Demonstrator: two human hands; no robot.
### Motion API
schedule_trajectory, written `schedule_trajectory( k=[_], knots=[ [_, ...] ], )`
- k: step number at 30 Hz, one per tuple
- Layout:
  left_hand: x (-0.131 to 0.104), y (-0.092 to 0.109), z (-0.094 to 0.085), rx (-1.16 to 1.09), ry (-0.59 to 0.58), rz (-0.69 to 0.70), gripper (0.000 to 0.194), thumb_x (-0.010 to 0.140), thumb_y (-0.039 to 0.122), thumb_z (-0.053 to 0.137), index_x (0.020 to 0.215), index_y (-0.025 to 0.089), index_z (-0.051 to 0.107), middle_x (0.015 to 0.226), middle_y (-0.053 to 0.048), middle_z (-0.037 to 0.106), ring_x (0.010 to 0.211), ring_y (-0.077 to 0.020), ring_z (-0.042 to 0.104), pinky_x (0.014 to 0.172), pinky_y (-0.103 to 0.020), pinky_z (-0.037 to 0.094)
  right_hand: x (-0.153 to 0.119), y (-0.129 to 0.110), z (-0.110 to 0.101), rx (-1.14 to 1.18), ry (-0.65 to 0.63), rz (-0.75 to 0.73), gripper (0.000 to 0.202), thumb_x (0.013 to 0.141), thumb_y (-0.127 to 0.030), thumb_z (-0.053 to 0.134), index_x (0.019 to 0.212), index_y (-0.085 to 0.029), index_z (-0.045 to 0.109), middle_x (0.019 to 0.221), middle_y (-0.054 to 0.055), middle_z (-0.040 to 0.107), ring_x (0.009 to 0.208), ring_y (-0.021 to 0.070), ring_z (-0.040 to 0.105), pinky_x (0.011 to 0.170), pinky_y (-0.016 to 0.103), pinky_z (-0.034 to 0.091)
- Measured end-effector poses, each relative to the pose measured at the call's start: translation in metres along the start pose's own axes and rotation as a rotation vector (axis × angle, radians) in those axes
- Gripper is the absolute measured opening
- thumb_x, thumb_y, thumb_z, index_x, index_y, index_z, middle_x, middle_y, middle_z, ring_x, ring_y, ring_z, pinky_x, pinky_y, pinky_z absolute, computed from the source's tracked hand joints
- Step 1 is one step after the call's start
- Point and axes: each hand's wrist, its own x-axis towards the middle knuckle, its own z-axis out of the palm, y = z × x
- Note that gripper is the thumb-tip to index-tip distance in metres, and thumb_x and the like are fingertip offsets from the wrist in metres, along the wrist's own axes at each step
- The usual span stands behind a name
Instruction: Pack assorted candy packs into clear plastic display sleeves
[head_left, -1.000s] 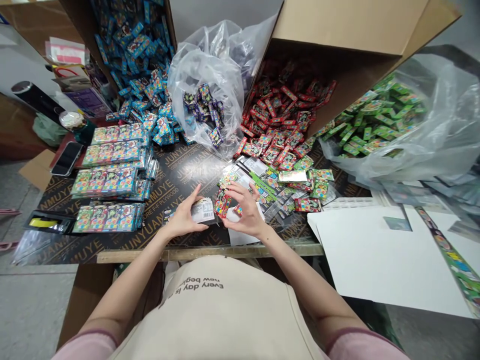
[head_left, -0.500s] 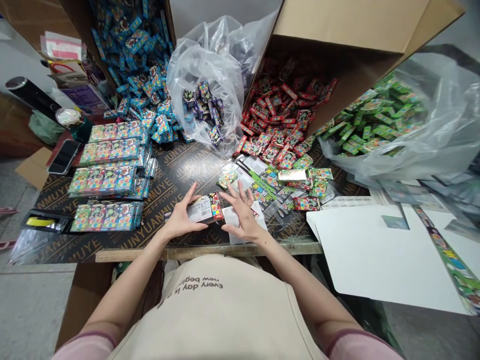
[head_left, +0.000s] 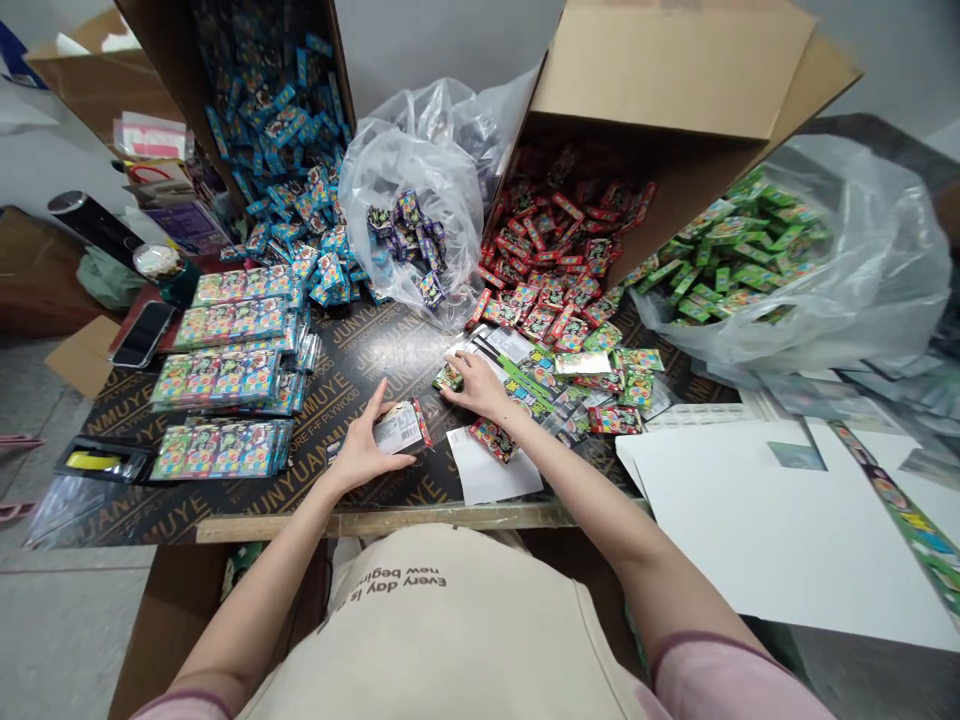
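Black plywood bench (head_left: 375,345) is carrying loose red packets (head_left: 538,312) towards the back. Left hand (head_left: 366,452) is gripping a barcoded pack (head_left: 400,430) near the front; right hand (head_left: 474,384), apart, is touching a green packet (head_left: 448,378) beside printed wrappers (head_left: 534,372), grip unclear.

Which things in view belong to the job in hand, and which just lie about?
Likely in use:
white-labelled clear packet at left hand
small green box at right hand
small red boxes

Likely lying about:
black rectangular phone
long black cylinder

2 hands (head_left: 364,452), 1 phone (head_left: 142,335), 4 packet heaps (head_left: 559,232) (2 bagged).
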Motion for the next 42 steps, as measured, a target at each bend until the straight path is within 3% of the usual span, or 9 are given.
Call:
schedule_trajectory(
  k=[3, 7, 11, 15, 22, 29, 33, 38, 42],
  knots=[
    [-0.001, -0.002, -0.008, -0.014, 0.070, -0.034, 0.118, 0.057, 0.031, 0.084, 0.153, 0.021, 0.015, 0.126, -0.012, 0.063, 0.117, -0.0269, 0.059, 0.107, -0.046, 0.038, 0.001, -0.010, 0.004, 0.134, 0.020, 0.024, 0.030, 0.088, -0.037, 0.049, 0.105, -0.018, 0.064, 0.091, 0.008, 0.069, 0.080, 0.0203, 0.063, 0.077, 0.031, 0.046],
    [-0.001, -0.005, -0.016, -0.004, 0.136, -0.073, 0.117, 0.056, 0.032, 0.084, 0.152, 0.020, 0.019, 0.124, -0.011, 0.063, 0.117, -0.0275, 0.059, 0.106, -0.045, 0.040, 0.007, -0.017, 0.004, 0.167, 0.039, 0.150, 0.041, 0.096, -0.036, 0.032, 0.074, -0.019, 0.062, 0.059, 0.002, 0.058, 0.055, 0.0159, 0.052, 0.064, 0.028, 0.040],
    [-0.002, -0.009, -0.016, 0.019, 0.121, -0.059, 0.117, 0.056, 0.031, 0.084, 0.152, 0.021, 0.018, 0.125, -0.010, 0.062, 0.119, -0.0270, 0.058, 0.106, -0.044, 0.041, 0.012, -0.008, -0.002, 0.119, 0.129, 0.177, 0.041, 0.097, -0.043, 0.032, 0.101, -0.017, 0.064, 0.091, 0.012, 0.068, 0.083, 0.0238, 0.063, 0.080, 0.035, 0.044],
    [-0.005, -0.013, -0.017, 0.035, 0.137, -0.043, 0.116, 0.056, 0.031, 0.084, 0.152, 0.022, 0.019, 0.124, -0.010, 0.063, 0.118, -0.0266, 0.058, 0.106, -0.044, 0.041, 0.006, -0.001, -0.007, 0.017, 0.163, 0.045, 0.056, 0.090, -0.055, 0.046, 0.133, -0.020, 0.051, 0.143, 0.017, 0.046, 0.132, 0.0325, 0.042, 0.105, 0.050, 0.033],
    [-0.007, -0.012, -0.014, 0.022, 0.127, -0.047, 0.115, 0.055, 0.032, 0.084, 0.151, 0.022, 0.022, 0.124, -0.011, 0.062, 0.119, -0.0283, 0.058, 0.105, -0.046, 0.040, 0.013, 0.015, 0.000, 0.245, 0.129, 0.132, 0.048, 0.093, -0.039, 0.042, 0.135, -0.016, 0.049, 0.104, 0.012, 0.068, 0.090, 0.0243, 0.065, 0.087, 0.041, 0.048],
    [-0.012, -0.013, -0.015, 0.047, 0.153, -0.047, 0.114, 0.056, 0.032, 0.084, 0.151, 0.022, 0.022, 0.124, -0.011, 0.062, 0.118, -0.0275, 0.058, 0.105, -0.046, 0.040, -0.003, 0.001, 0.006, -0.106, -0.041, -0.013, 0.092, 0.070, -0.063, 0.068, 0.146, -0.022, 0.037, 0.138, 0.021, 0.046, 0.128, 0.0385, 0.043, 0.102, 0.057, 0.031],
    [-0.011, -0.016, -0.013, 0.131, 0.187, 0.001, 0.114, 0.057, 0.031, 0.084, 0.151, 0.022, 0.021, 0.127, -0.012, 0.060, 0.118, -0.0285, 0.057, 0.106, -0.048, 0.039, -0.015, -0.016, 0.006, -0.058, -0.052, -0.005, 0.082, 0.070, -0.046, 0.069, 0.141, -0.016, 0.043, 0.118, 0.018, 0.058, 0.113, 0.0354, 0.052, 0.101, 0.054, 0.033],
    [-0.011, -0.022, -0.005, 0.348, 0.176, 0.103, 0.114, 0.058, 0.027, 0.081, 0.152, 0.024, 0.017, 0.128, -0.010, 0.059, 0.120, -0.0304, 0.055, 0.112, -0.055, 0.028, -0.024, -0.047, -0.021, 0.211, 0.116, -0.120, 0.081, 0.070, -0.034, 0.068, 0.143, -0.020, 0.036, 0.133, 0.014, 0.052, 0.118, 0.0305, 0.051, 0.100, 0.044, 0.041],
    [-0.013, -0.017, 0.001, 0.371, 0.114, 0.163, 0.115, 0.060, 0.026, 0.078, 0.153, 0.024, 0.010, 0.130, -0.010, 0.059, 0.124, -0.0305, 0.053, 0.115, -0.057, 0.022, -0.043, -0.076, -0.039, 0.118, -0.111, -0.304, 0.070, 0.071, -0.023, 0.065, 0.138, -0.023, 0.045, 0.131, 0.014, 0.055, 0.121, 0.0338, 0.049, 0.100, 0.051, 0.039]
  ],
)
